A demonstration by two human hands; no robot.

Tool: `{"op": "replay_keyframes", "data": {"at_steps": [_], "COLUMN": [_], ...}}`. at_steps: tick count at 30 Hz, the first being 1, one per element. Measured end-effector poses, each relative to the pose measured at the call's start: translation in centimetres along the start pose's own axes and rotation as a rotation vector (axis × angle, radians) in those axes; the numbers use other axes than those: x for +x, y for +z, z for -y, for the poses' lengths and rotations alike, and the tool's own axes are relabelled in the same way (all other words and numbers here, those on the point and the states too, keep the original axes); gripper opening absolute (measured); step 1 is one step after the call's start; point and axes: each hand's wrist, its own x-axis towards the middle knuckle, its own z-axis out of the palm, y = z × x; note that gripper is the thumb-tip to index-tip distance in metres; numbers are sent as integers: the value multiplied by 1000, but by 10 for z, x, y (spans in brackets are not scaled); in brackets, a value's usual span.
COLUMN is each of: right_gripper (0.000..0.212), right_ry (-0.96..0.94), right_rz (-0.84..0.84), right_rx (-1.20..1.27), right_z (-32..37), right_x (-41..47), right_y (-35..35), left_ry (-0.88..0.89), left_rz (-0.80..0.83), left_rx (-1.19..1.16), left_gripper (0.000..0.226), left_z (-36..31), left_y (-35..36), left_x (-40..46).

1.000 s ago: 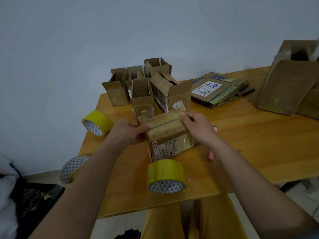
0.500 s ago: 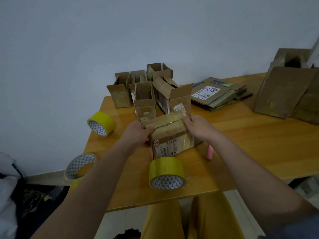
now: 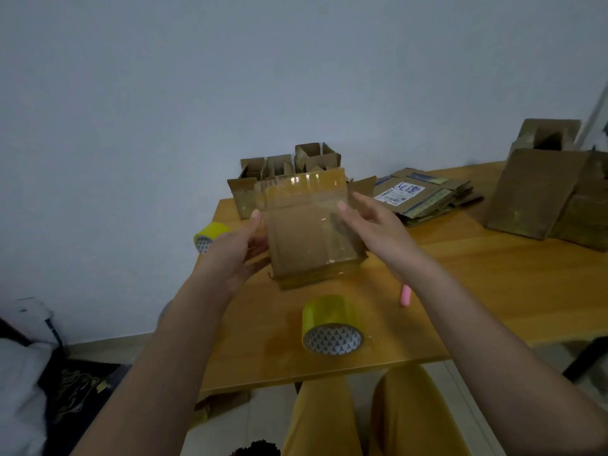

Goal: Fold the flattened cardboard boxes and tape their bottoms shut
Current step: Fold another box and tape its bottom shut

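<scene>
I hold a small cardboard box (image 3: 306,232) up above the wooden table (image 3: 493,284), tilted so its bottom faces me. Glossy clear tape runs across that bottom and over its edges. My left hand (image 3: 237,255) grips the box's left side, thumb pointing up along the edge. At the box's right side my right hand (image 3: 371,225) holds it, with the thumb on the taped face and the fingers behind. A yellow tape roll (image 3: 332,327) lies on the table just below the box, near the front edge.
Several folded open-topped boxes (image 3: 286,162) stand at the table's back. A stack of flattened boxes (image 3: 418,195) lies to their right. Large cardboard boxes (image 3: 552,195) stand at far right. A second yellow roll (image 3: 209,235) sits at the left edge, and a pink pen-like tool (image 3: 405,296) lies under my right forearm.
The box has come up off the table and tipped back, so its taped bottom now faces me. Both hands rose with it, still on its sides.
</scene>
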Motion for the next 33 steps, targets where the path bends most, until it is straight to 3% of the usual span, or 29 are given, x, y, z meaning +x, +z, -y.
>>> {"op": "replay_keyframes", "data": {"at_steps": [3, 6, 9, 11, 14, 17, 19, 23, 25, 29, 31, 33], "right_gripper": [62, 59, 35, 20, 40, 59, 60, 56, 59, 44, 45, 43], "right_ry": [-82, -74, 62, 205, 331, 390, 396, 306, 258, 226, 216, 210], "right_rz": [14, 68, 132, 168, 177, 156, 134, 115, 103, 111, 96, 67], "right_rx": [57, 21, -66, -94, -64, -45, -12, 9, -24, 16, 32, 51], "right_z": [-1, -5, -11, -17, -20, -19, -17, -28, -34, -38, -42, -45], "right_x": [-1, -2, -4, -6, -9, -6, -4, 2, 6, 9, 11, 13], "right_y": [8, 15, 21, 24, 27, 25, 22, 19, 19, 20, 20, 19], "left_ry": [15, 79, 37, -12, -6, 52, 91, 116, 128, 140, 177, 296], "left_rz": [42, 72, -19, -80, -124, -143, -139, -116, -108, -162, -198, -124], "left_rx": [-43, -60, -107, 33, 226, 339, 382, 405, 404, 379, 414, 519], "left_gripper": [39, 21, 19, 20, 22, 56, 71, 79, 77, 67, 54, 34], "left_z": [3, 7, 16, 24, 36, 38, 36, 34, 34, 38, 41, 46], "left_y": [-9, -19, -28, -31, -36, -37, -34, -26, -23, -23, -26, -28], "left_x": [-5, -11, -9, -8, -4, 2, 5, 9, 8, 9, 10, 11]}}
